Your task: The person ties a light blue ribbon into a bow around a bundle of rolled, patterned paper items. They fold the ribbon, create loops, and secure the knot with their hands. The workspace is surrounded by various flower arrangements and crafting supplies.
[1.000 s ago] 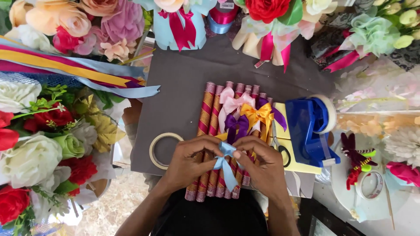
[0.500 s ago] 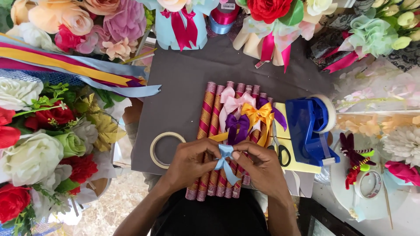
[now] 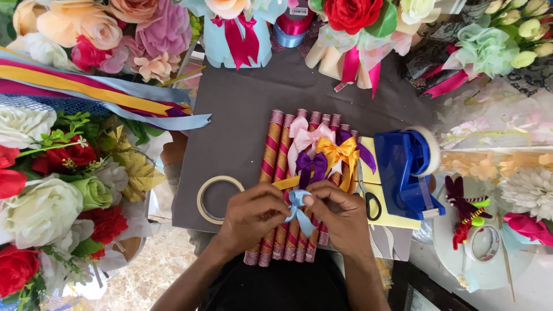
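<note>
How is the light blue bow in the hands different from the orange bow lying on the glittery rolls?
The blue bow is pinched between the left hand and right hand; the orange bow lies untouched on the rolls. The blue bow looks smaller, with loops partly hidden by fingers; the orange bow's loops spread wide and plain. The blue one is pale, the orange one bright. Both are ribbon bows with hanging tails.

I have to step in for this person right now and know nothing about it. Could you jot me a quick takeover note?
Left hand and right hand: both pinch a light blue ribbon bow between the fingertips, above the near end of the glitter rolls.
Done: pink bow, purple bow and orange bow already lie on the rolls.
Nearby: tape ring to the left, blue tape dispenser and scissors to the right.
Left: the blue bow is not yet set down.
</note>
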